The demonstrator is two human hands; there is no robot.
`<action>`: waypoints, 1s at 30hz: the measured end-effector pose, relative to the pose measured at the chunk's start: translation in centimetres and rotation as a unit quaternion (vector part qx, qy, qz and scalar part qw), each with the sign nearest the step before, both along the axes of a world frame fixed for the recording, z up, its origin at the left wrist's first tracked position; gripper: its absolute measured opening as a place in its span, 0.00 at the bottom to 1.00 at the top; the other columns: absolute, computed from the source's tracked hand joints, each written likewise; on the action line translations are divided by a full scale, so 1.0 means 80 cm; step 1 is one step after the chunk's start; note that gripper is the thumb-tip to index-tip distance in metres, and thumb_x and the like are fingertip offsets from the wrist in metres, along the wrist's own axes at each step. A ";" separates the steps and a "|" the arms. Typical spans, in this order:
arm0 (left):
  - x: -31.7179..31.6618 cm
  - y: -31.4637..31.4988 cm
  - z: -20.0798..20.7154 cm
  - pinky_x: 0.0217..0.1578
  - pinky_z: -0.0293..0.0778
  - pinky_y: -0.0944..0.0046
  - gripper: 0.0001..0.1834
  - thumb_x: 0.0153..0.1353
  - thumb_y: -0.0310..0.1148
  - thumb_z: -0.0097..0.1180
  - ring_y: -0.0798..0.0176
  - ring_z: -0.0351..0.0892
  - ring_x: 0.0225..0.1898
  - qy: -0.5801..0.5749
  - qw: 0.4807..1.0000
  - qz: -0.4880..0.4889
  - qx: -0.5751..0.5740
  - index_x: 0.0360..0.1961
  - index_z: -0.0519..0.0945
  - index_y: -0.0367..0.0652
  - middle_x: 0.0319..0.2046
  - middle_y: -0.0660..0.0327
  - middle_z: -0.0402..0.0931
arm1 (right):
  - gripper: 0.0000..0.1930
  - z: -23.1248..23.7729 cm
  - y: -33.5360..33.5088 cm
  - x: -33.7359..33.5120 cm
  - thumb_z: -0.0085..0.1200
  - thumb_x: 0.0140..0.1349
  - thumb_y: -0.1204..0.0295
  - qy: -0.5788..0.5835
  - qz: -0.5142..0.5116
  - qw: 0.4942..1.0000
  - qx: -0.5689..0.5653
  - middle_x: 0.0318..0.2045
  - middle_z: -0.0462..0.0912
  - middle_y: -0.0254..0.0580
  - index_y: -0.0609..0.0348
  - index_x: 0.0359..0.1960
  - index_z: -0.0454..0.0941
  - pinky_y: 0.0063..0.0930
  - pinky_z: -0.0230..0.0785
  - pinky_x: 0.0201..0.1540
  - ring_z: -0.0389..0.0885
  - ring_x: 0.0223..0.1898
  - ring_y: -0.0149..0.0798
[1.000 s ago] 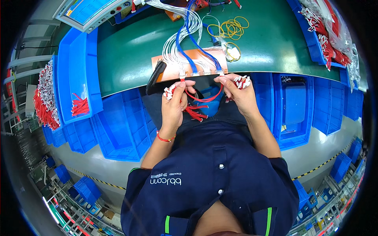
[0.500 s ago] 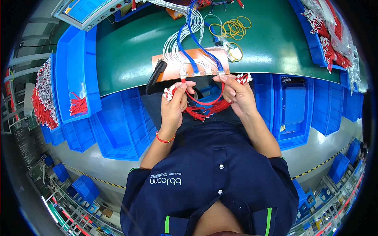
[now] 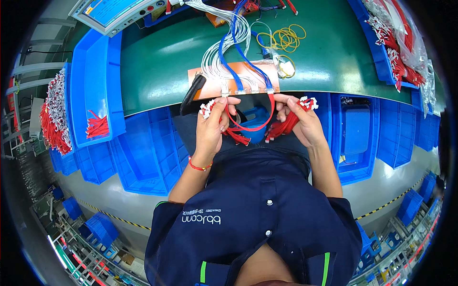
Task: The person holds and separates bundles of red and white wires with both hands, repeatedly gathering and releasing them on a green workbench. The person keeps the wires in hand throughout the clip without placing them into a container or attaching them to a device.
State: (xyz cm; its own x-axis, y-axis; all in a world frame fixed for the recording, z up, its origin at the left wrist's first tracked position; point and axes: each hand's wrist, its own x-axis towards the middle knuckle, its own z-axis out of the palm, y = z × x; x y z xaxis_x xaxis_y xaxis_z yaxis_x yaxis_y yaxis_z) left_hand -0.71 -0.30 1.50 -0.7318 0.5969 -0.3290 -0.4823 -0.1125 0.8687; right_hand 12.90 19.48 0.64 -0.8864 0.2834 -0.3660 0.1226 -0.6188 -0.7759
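- Below board, left: left hand, fingers closed round red wires.
- Below board, right: right hand, fingers round red bundle.
- Below board, centre: looped red cable.

I have white plastic connectors, a smooth, glossy worktop, plastic bins and a matt cloth shirt.
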 end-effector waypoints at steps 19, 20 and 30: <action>0.014 0.006 0.037 0.32 0.67 0.72 0.16 0.72 0.33 0.52 0.77 0.69 0.27 0.051 0.988 -0.142 -0.025 0.50 0.81 0.31 0.26 0.68 0.76 | 0.13 0.010 -0.016 -0.002 0.59 0.66 0.73 -0.002 0.113 0.983 0.147 0.37 0.83 0.31 0.64 0.51 0.81 0.21 0.72 0.47 0.79 0.44 0.25; 0.017 0.010 0.046 0.34 0.69 0.73 0.16 0.71 0.32 0.55 0.77 0.72 0.30 0.076 0.982 -0.163 -0.057 0.52 0.81 0.31 0.29 0.67 0.80 | 0.15 0.005 -0.018 -0.001 0.58 0.66 0.75 0.018 0.120 0.981 0.152 0.40 0.82 0.32 0.63 0.54 0.79 0.22 0.72 0.48 0.78 0.45 0.25; 0.036 0.023 0.030 0.37 0.74 0.74 0.08 0.67 0.26 0.59 0.75 0.79 0.34 0.179 0.981 -0.078 -0.003 0.43 0.84 0.32 0.36 0.60 0.84 | 0.21 0.025 -0.032 -0.007 0.55 0.65 0.77 0.090 0.145 0.888 0.427 0.45 0.85 0.46 0.55 0.61 0.75 0.27 0.74 0.45 0.84 0.40 0.32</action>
State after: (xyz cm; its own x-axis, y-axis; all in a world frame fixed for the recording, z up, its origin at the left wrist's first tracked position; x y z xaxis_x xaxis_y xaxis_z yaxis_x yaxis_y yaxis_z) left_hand 2.13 1.55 3.86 -0.7016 0.7091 -0.0704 -0.1566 -0.0570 0.9860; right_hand 12.35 16.93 2.60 -0.9899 0.1393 0.0277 0.0069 0.2418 -0.9703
